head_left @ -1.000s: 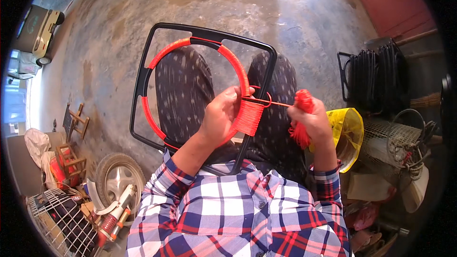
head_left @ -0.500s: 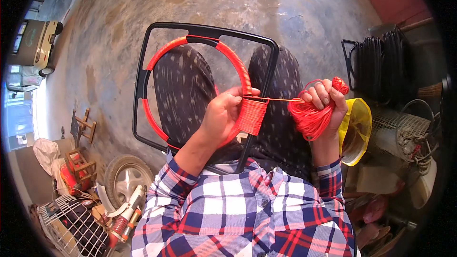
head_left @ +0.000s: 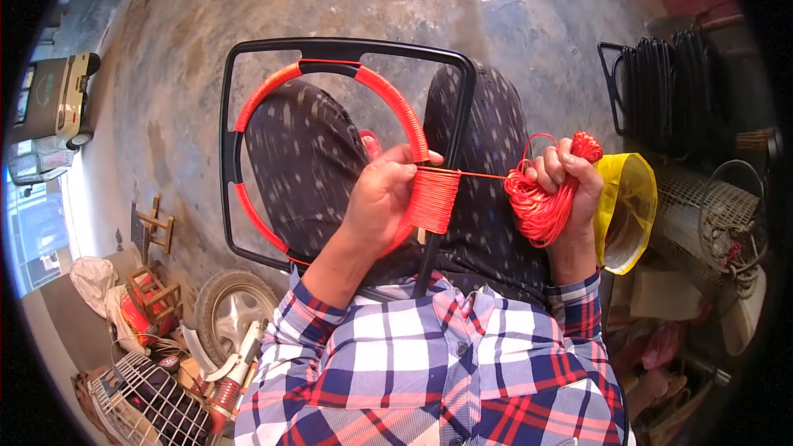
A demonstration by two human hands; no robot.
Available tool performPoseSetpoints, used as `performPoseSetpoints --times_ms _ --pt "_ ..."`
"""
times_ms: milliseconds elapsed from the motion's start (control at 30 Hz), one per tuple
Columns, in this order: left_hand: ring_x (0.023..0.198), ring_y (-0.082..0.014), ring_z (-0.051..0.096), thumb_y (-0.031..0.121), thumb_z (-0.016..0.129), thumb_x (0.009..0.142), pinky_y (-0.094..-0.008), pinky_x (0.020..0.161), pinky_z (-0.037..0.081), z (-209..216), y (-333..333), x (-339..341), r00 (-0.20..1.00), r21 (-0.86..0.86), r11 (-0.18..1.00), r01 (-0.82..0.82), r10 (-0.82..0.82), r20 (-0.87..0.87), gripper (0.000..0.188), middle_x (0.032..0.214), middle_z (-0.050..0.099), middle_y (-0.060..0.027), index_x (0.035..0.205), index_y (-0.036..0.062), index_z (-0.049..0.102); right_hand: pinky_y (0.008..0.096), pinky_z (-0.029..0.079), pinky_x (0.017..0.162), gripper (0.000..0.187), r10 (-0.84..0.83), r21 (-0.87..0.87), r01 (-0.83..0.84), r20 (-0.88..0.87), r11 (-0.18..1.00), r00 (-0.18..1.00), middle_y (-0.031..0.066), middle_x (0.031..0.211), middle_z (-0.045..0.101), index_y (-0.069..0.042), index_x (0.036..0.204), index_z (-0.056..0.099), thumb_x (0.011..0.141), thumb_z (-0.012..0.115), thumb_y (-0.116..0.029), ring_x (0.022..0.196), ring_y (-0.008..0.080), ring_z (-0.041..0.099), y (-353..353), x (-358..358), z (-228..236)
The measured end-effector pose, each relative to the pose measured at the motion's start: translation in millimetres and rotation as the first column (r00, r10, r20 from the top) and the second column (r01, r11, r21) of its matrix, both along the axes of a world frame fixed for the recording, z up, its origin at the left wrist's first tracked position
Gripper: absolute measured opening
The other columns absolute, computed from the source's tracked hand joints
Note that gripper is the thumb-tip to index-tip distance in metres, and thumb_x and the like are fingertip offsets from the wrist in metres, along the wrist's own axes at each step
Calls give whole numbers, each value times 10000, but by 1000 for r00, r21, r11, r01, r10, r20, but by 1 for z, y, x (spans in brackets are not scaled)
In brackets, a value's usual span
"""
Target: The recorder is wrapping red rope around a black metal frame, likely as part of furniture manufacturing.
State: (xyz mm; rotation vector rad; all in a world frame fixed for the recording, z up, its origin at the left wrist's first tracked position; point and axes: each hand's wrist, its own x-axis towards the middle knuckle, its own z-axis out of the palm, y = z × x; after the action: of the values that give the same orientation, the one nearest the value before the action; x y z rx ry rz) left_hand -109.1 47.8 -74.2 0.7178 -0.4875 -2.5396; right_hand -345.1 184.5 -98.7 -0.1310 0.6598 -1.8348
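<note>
1. Left hand (head_left: 382,198) grips the ring (head_left: 396,107) at its wrapped part, fingers (head_left: 405,167) curled round it, thumb on top near the frame's right bar.
2. Right hand (head_left: 570,182) clenched on a red cord bundle (head_left: 537,206), held to the right of the frame (head_left: 347,49), apart from the left hand.
3. A cord strand (head_left: 483,174) runs taut from bundle to the fresh windings (head_left: 434,198) on the ring.
4. Black frame w/ rounded corners lies across the lap, on both knees; red-wrapped ring sits inside it, touching at top & left.
5. Yellow bag (head_left: 628,206) just right of right hand.
6. Stack of black frames (head_left: 669,83) farther right, upright.
7. Tyre (head_left: 235,314) & wire basket (head_left: 149,396) lower left on concrete floor (head_left: 248,0).
</note>
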Motion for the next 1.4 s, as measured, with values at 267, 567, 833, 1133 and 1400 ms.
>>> performPoseSetpoints --times_ms 267,567,833,1133,1400 --pt "996 -238 656 43 445 837 -395 927 536 -1 1 -1 1000 -48 999 -9 11 24 356 1108 642 -154 1160 -56 558 340 431 694 170 14 25 -14 1 1000 1000 -11 610 370 -123 739 423 877 521 -126 533 122 370 1 0 0" --pt "981 -226 654 29 498 826 -400 932 530 3 3 1 995 39 999 -8 12 -100 297 1122 638 -151 1096 -53 590 354 475 701 134 37 75 -38 18 996 999 8 630 409 -97 780 475 902 527 -113 553 138 424 0 -10 -19" --pt "965 -219 655 58 476 867 -379 912 526 -13 -4 4 999 73 997 17 -15 -28 285 1044 661 -124 1114 -25 591 425 563 786 108 -96 254 88 22 963 995 129 864 660 -47 922 605 908 597 -154 765 280 655 3 -17 -13" --pt "1036 -251 604 174 484 899 -407 963 487 -21 -7 -1 996 11 996 -90 89 28 328 1115 636 -154 1158 -7 571 268 481 729 226 -25 214 473 -894 855 448 20 861 555 -35 1047 528 859 632 -105 727 126 538 -25 -54 9" --pt "1143 -186 490 351 499 955 -344 925 397 -3 7 -10 904 -661 705 -256 416 95 553 1287 512 -93 1405 56 368 391 523 683 179 -84 -101 3 -840 995 -537 67 886 619 -123 941 619 765 648 -103 782 258 651 -95 38 83"
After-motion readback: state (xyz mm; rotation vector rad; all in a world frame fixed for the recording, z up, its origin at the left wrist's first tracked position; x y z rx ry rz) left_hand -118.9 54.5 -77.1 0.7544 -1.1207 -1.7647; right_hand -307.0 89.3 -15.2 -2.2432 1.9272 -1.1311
